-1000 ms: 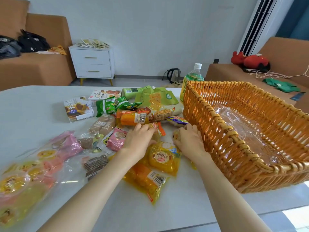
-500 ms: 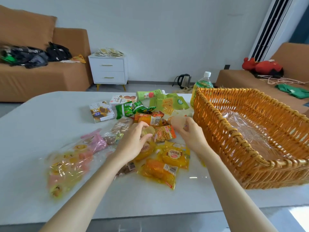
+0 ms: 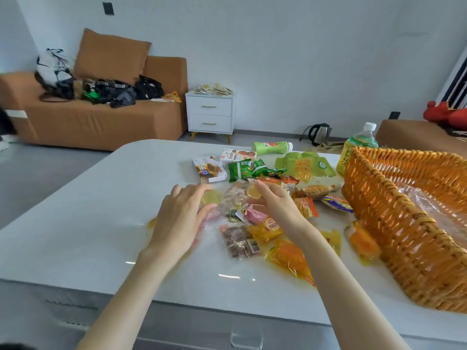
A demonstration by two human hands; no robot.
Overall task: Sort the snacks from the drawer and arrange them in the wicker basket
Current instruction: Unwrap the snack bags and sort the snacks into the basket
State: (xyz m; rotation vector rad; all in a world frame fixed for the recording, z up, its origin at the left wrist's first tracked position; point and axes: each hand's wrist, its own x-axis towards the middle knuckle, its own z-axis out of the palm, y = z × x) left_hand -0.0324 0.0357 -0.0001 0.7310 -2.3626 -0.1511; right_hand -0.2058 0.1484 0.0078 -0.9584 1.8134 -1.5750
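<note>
On the white table [image 3: 96, 215], a round yellow jelly cup [image 3: 211, 197] is held at the curled fingertips of the left hand [image 3: 180, 219], low over the left edge of the scattered snacks [image 3: 241, 242]. Just to the right, a small pale jelly cup [image 3: 253, 191] is pinched between thumb and forefinger of the right hand [image 3: 276, 207], above the pile. The wicker basket [image 3: 374, 200] is set at the far right, just beside the snacks, with clear plastic film [image 3: 427, 205] lying inside.

Two bare arms, left forearm [image 3: 131, 294] uncovered from near frame edge to wrist, right forearm [image 3: 341, 286] uncovered over the same span, left hand [image 3: 177, 218] bare, right hand [image 3: 276, 205] bare, slender fingers [image 3: 262, 189], dark blurred patch [image 3: 12, 347] at near-left corner, unidentifiable
</note>
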